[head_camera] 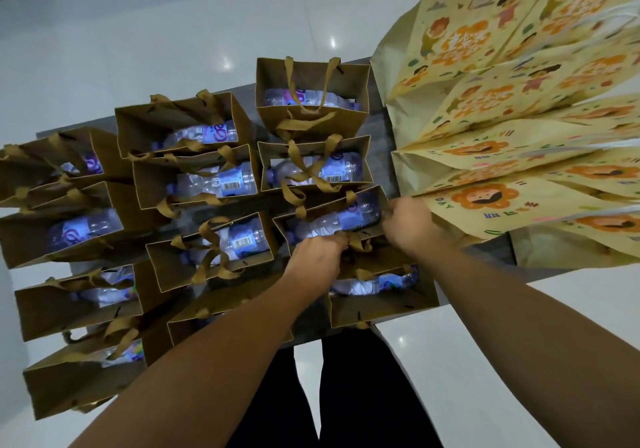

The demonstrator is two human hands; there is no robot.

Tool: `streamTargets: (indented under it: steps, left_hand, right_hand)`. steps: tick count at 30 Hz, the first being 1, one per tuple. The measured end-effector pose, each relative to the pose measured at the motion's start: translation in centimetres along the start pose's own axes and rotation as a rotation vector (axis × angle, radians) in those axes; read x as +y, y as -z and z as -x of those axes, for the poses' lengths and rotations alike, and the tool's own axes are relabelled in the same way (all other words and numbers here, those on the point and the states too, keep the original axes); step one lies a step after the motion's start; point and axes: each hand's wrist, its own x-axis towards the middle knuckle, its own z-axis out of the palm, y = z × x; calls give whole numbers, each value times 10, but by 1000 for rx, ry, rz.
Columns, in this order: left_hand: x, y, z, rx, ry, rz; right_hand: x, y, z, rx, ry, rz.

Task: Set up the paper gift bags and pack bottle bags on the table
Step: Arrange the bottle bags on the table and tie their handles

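Hands, left hand (320,252) and right hand (408,224), grip one brown bag (367,202).

Dim — floor glare, edges warped

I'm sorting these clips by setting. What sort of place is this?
Probably an indoor room used for event or party gift packing: a glossy white tiled floor, a low table crowded with brown paper bags holding water bottles, and printed yellow gift bags.
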Motion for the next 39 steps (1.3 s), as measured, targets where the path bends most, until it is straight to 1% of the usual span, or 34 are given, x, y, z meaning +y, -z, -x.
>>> streamTargets:
  steps: [3, 8, 10, 12, 15, 21, 25, 27, 29, 30, 33, 34, 35, 37, 38, 39]
  left_hand:
    - [5, 3, -4, 10, -3, -27]
    - [9, 5, -2, 7, 32, -51]
    - [8, 8, 1, 38, 98, -4]
    - [5, 16, 0, 67, 160, 90]
    - [1, 36, -9, 75, 181, 200]
    - [-1, 64, -32, -91, 220, 188]
    - [0, 69, -40, -145, 235, 206]
    - [1, 69, -39, -141, 252, 226]
    - [6, 65, -33, -130, 254, 255]
    - [9, 61, -28, -142, 250, 273]
    - [15, 40, -6, -239, 216, 258]
    - [15, 31, 4, -221, 194, 220]
    - [14, 23, 14, -131, 154, 162]
    - [12, 6, 37, 206, 41, 52]
    - [12, -2, 50, 362, -4, 39]
    - [15, -9, 61, 470, -27, 57]
  right_hand:
    - [6, -2, -2, 83, 14, -70]
    - [14, -6, 5, 77, 36, -85]
    - [17, -6, 8, 92, 42, -151]
    - [18, -2, 10, 141, 64, -222]
    - [16, 8, 9, 215, 105, -289]
    - [12, 10, 6, 280, 116, -295]
    - [14, 10, 6, 273, 124, -312]
    - [16, 8, 10, 252, 136, -303]
    - [21, 4, 19, 245, 180, -260]
    - [26, 3, 28, 267, 227, -234]
    - [55, -5, 60, 387, 382, -243]
    - [66, -10, 69, 416, 398, -274]
    - [77, -15, 78, 432, 404, -296]
    - [96, -27, 95, 448, 446, -268]
    - [103, -34, 103, 456, 487, -236]
    - [107, -40, 110, 463, 512, -201]
